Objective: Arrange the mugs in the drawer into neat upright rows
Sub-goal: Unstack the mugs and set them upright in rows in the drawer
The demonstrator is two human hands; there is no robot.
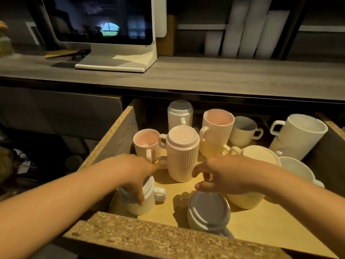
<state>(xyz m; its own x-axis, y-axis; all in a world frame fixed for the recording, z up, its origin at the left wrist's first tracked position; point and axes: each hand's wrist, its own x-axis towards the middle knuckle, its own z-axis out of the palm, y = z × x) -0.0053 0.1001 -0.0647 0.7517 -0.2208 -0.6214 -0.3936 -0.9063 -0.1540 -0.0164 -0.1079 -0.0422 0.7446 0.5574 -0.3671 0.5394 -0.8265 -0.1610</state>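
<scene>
An open wooden drawer (pixel 119 133) holds several ribbed mugs. My left hand (pixel 134 176) grips the top of a white ribbed mug (pixel 143 204) at the front left. My right hand (pixel 222 176) hovers with fingers apart above an upside-down grey-bottomed mug (pixel 209 212), beside a cream mug (pixel 246 200). Between my hands stands a pink stack with an inverted mug on top (pixel 182 152). Behind it are an upright pink mug (pixel 146 144), an inverted white mug (pixel 180 114), a tall pink stack (pixel 217 131), a grey upright mug (pixel 244 133) and a leaning white stack (pixel 296 135).
The drawer's front edge (pixel 168 238) of raw chipboard runs across the bottom. Above the drawer lies a grey countertop (pixel 205 77) with a white screen on a stand (pixel 115 34) and white rolls (pixel 246 27) at the back. Bare drawer floor (pixel 261 227) shows at the front right.
</scene>
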